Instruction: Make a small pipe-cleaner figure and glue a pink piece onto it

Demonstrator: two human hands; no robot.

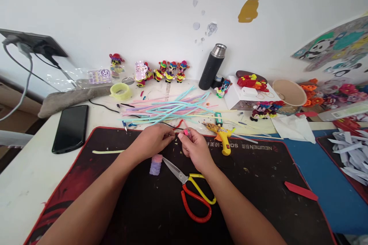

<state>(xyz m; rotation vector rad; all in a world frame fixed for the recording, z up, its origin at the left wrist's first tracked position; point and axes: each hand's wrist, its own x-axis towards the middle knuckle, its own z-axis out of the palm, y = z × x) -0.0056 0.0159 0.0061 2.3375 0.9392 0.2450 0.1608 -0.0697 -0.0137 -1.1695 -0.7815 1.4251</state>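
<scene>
My right hand [197,147] is closed around a small pink-red object [187,134], mostly covered by the fingers, so its kind is unclear. Close beside it, the thumb and fingertips of my left hand [156,139] are pinched together; whatever they hold is too small to make out. Below the left hand, a ridged pink-and-purple coiled piece [155,165] lies on the dark mat [138,210]. Scissors [184,180] with one red and one yellow handle rest partly spread below my hands. A pale yellow pipe cleaner [107,152] lies by my left forearm.
Pastel pipe cleaners [161,108] are heaped behind my hands. A yellow glue gun [222,136] lies to their right. Further back stand a black thermos [212,68] and several small figures [171,72]. A phone [70,128] and a tape roll [120,91] are at left.
</scene>
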